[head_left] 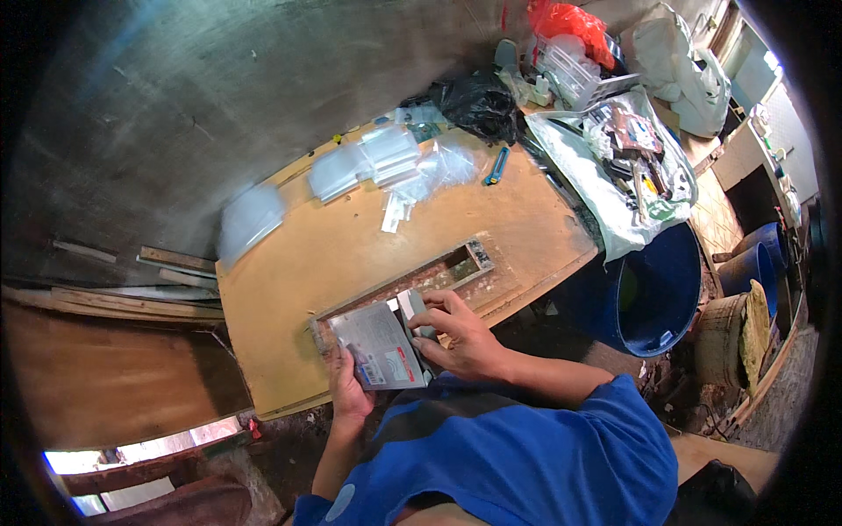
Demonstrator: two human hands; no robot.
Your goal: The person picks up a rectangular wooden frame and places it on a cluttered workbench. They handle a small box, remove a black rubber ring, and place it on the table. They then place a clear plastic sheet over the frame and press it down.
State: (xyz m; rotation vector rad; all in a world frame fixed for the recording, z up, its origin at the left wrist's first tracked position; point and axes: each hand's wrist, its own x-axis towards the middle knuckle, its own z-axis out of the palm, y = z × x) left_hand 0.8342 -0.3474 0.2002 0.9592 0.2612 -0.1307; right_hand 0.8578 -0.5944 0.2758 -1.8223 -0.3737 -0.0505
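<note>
A flat grey carton (pixel 370 337) with red and blue print and a barcode is held tilted at the table's near edge. My left hand (pixel 353 394) grips its lower left side, the thumb along the edge. At the right end, where a white flap (pixel 410 307) stands up, the bent fingers of my right hand (pixel 463 337) pinch a pale grey edge. Whether that edge is a flap or a separate piece inside the carton I cannot tell. Just beyond the carton, a long, narrow wooden frame (pixel 399 282) lies on the tabletop (pixel 307 250).
Stacks of clear plastic bags (pixel 386 149) lie along the back of the table, beside small white slips (pixel 395 213) and a blue utility knife (pixel 497 165). Behind them sits a black plastic bag (pixel 478 107). Right: a white sack (pixel 561 145) bearing tools, above a blue barrel (pixel 675 289).
</note>
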